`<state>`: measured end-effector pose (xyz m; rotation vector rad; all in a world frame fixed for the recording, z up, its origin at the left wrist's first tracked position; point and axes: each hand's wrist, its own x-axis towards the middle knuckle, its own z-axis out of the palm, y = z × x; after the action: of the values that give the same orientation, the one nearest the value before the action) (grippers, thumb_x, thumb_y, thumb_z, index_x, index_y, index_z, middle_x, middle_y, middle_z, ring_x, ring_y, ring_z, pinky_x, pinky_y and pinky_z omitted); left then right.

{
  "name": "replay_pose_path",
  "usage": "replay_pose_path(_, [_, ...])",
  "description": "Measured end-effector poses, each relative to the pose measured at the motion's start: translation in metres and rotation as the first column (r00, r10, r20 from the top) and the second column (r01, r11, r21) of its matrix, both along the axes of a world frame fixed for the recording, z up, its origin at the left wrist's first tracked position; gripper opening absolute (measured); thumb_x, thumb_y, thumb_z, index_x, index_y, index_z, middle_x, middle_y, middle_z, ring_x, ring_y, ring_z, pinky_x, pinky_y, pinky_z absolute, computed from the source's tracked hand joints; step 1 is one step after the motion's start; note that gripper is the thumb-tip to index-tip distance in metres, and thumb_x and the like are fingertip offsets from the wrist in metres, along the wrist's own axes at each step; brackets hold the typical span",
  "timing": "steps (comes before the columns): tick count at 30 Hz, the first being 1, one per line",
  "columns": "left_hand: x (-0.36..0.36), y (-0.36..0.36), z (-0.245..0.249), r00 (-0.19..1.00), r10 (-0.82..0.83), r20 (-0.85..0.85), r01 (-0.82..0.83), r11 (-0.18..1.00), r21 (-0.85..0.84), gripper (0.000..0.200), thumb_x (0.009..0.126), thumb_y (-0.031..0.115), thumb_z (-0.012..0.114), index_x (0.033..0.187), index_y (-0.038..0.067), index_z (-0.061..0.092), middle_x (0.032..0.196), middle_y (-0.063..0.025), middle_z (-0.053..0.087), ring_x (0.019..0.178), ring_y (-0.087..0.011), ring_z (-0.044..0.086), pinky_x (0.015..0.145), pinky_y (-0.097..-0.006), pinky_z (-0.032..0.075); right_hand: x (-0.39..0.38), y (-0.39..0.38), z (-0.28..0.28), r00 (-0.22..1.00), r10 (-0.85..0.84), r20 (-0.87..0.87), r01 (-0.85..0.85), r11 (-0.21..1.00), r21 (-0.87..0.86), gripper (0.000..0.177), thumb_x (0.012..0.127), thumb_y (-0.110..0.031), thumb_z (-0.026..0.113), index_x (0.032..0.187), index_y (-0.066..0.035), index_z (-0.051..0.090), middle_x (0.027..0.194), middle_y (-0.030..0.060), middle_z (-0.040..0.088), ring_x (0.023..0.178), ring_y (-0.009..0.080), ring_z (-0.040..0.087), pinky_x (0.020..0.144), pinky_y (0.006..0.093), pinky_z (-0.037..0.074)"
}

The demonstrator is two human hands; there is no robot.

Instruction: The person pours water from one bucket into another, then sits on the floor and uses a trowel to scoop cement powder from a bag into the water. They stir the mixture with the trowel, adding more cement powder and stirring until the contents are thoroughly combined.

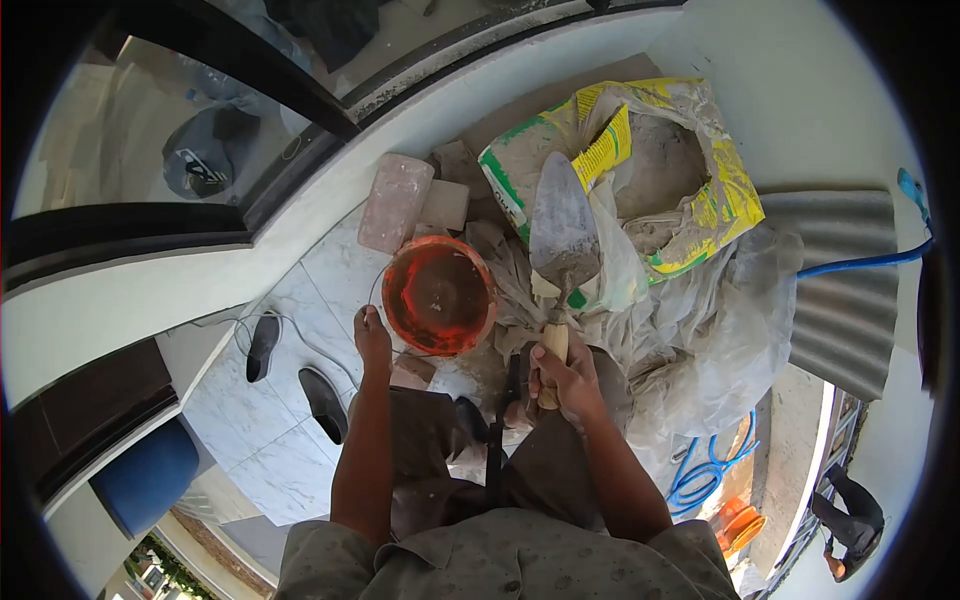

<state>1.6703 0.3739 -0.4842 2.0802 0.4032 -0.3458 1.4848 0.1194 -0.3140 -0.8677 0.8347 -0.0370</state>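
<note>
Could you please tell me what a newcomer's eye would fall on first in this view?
Probably the round orange plastic bucket at the centre, with the left hand at its rim. Just right of it, the right hand has its grip on the wooden handle of a grey steel trowel, whose blade points up at the open yellow and green sack of grey powder.

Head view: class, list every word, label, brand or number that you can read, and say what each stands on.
No text can be read.
Bag: yellow and green print, too blurred to read.
Flap of the bag: dark lines of print, too small to read.
Bundle behind the glass: a pale mark, unreadable.
Bucket and trowel: no marking shows.
</note>
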Motion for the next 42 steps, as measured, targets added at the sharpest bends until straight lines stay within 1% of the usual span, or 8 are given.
replay_pose_path(7, [0.028, 0.021, -0.038, 0.871, -0.121, -0.477, -0.009, 0.966, -0.26, 0.043, 0.086, 0.032, 0.069, 0.115, 0.002, 0.06, 0.096, -0.0055, 0.062, 0.086, -0.0152, 0.06, 0.078, -0.0341, 0.05, 0.037, -0.025, -0.032, 0.97, -0.034, 0.243, 0.039, 0.999, -0.016, 0.039, 0.09, -0.017, 0.061, 0.121, 0.0, 0.043, 0.073, 0.0062, 0.052, 0.048, 0.0151, 0.052, 0.045, 0.0277, 0.043])
replay_pose_path(16, [0.023, 0.026, -0.075, 0.993, -0.104, -0.055, 0.096, 0.987, -0.131, 0.023, 0.089, 0.02, 0.066, 0.092, -0.002, 0.066, 0.076, 0.0023, 0.057, 0.066, -0.0073, 0.049, 0.059, -0.0243, 0.041, 0.05, -0.022, -0.052, 0.959, -0.05, 0.28, 0.093, 0.985, -0.144, 0.036, 0.093, -0.019, 0.057, 0.123, -0.005, 0.042, 0.074, 0.0073, 0.051, 0.047, 0.0157, 0.05, 0.042, 0.0284, 0.043])
replay_pose_path(25, [0.038, 0.043, -0.088, 0.976, -0.154, -0.154, 0.099, 0.943, -0.317, 0.027, 0.093, 0.026, 0.061, 0.104, 0.001, 0.065, 0.075, 0.0032, 0.058, 0.059, -0.0068, 0.052, 0.05, -0.0233, 0.043, 0.022, -0.04, -0.026, 0.919, -0.162, 0.359, 0.235, 0.957, -0.17, 0.032, 0.093, -0.019, 0.057, 0.119, -0.004, 0.045, 0.078, 0.0069, 0.054, 0.049, 0.0145, 0.053, 0.04, 0.0281, 0.044])
replay_pose_path(28, [0.032, 0.04, -0.092, 0.985, -0.158, -0.066, 0.13, 0.94, -0.315, 0.027, 0.092, 0.023, 0.061, 0.1, -0.003, 0.065, 0.073, 0.0049, 0.05, 0.066, -0.0067, 0.042, 0.06, -0.0246, 0.037, 0.002, -0.075, -0.01, 0.928, -0.264, 0.263, 0.357, 0.828, -0.432, 0.035, 0.093, -0.02, 0.058, 0.122, -0.004, 0.047, 0.075, 0.005, 0.053, 0.049, 0.0137, 0.054, 0.04, 0.0282, 0.044])
replay_pose_path(32, [0.029, 0.039, -0.087, 0.98, -0.2, 0.009, 0.196, 0.949, -0.247, 0.027, 0.092, 0.023, 0.061, 0.098, -0.003, 0.065, 0.073, 0.0044, 0.05, 0.065, -0.0073, 0.042, 0.061, -0.025, 0.037, -0.027, -0.148, 0.0, 0.951, -0.261, -0.165, -0.031, 0.45, -0.892, 0.046, 0.089, -0.026, 0.063, 0.125, 0.001, 0.053, 0.074, 0.0073, 0.058, 0.045, 0.013, 0.054, 0.04, 0.0287, 0.043])
replay_pose_path(38, [0.034, 0.043, -0.099, 0.983, -0.181, 0.003, 0.175, 0.943, -0.282, 0.027, 0.091, 0.021, 0.062, 0.101, -0.004, 0.065, 0.076, 0.0026, 0.054, 0.068, -0.0079, 0.045, 0.063, -0.0251, 0.039, -0.017, -0.231, -0.054, 0.762, -0.316, -0.566, -0.45, 0.37, -0.813, 0.033, 0.09, -0.026, 0.056, 0.106, 0.002, 0.06, 0.08, 0.017, 0.065, 0.057, 0.0255, 0.065, 0.05, 0.0385, 0.051])
replay_pose_path(39, [0.033, 0.041, -0.093, 0.985, -0.174, 0.001, 0.168, 0.945, -0.28, 0.027, 0.091, 0.021, 0.062, 0.102, -0.004, 0.064, 0.077, 0.0022, 0.055, 0.069, -0.008, 0.046, 0.064, -0.025, 0.04, -0.022, -0.264, -0.106, 0.746, -0.459, -0.483, -0.575, -0.079, -0.814, 0.033, 0.088, -0.023, 0.052, 0.109, 0.001, 0.06, 0.09, 0.0224, 0.066, 0.078, 0.0365, 0.068, 0.067, 0.0469, 0.053])
replay_pose_path(42, [0.033, 0.039, -0.09, 0.983, -0.184, 0.006, 0.179, 0.947, -0.266, 0.028, 0.092, 0.021, 0.061, 0.106, -0.003, 0.063, 0.08, 0.0025, 0.055, 0.071, -0.0073, 0.047, 0.065, -0.024, 0.04, 0.003, -0.243, -0.078, 0.664, -0.479, -0.574, -0.698, -0.122, -0.706, 0.032, 0.085, -0.021, 0.051, 0.11, -0.004, 0.061, 0.098, 0.0227, 0.066, 0.094, 0.0402, 0.064, 0.078, 0.0505, 0.051])
